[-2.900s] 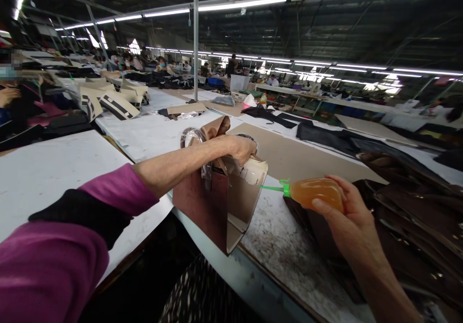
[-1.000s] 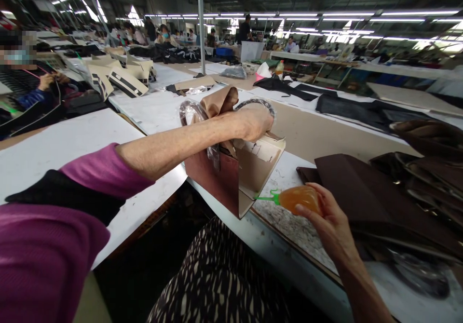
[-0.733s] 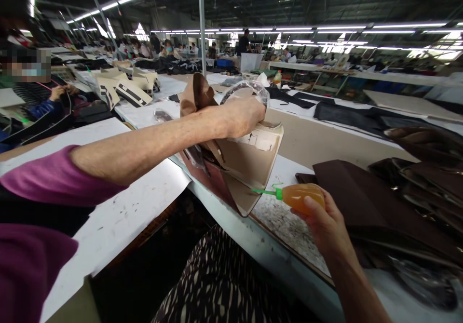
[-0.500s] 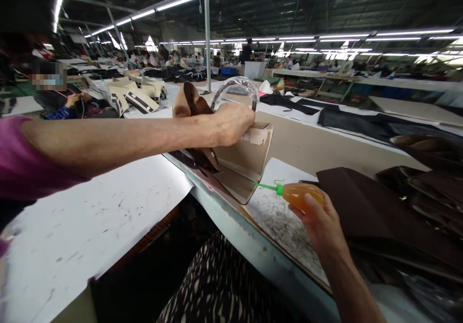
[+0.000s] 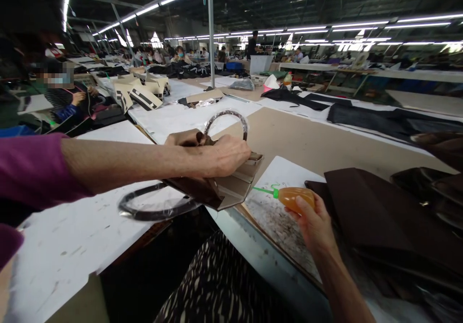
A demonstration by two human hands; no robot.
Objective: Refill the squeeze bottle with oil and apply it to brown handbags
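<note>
Fingers of left hand (image 5: pixel 221 156) closed on flattened brown bag (image 5: pixel 226 195), right hand (image 5: pixel 313 222) gripping orange bottle (image 5: pixel 294 198), perhaps glue

Head cam, 1 view, faces fwd & down, close over left hand (image 5: pixel 224 156), right hand (image 5: pixel 314 222), worktable (image 5: pixel 307 142).

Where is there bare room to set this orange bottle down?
Bare: the tan board between the bag in the left hand and the dark panels; also the white sheet left of the handle loop. Crowded: right of the bottle in the right hand, where the panels pile up.
</note>
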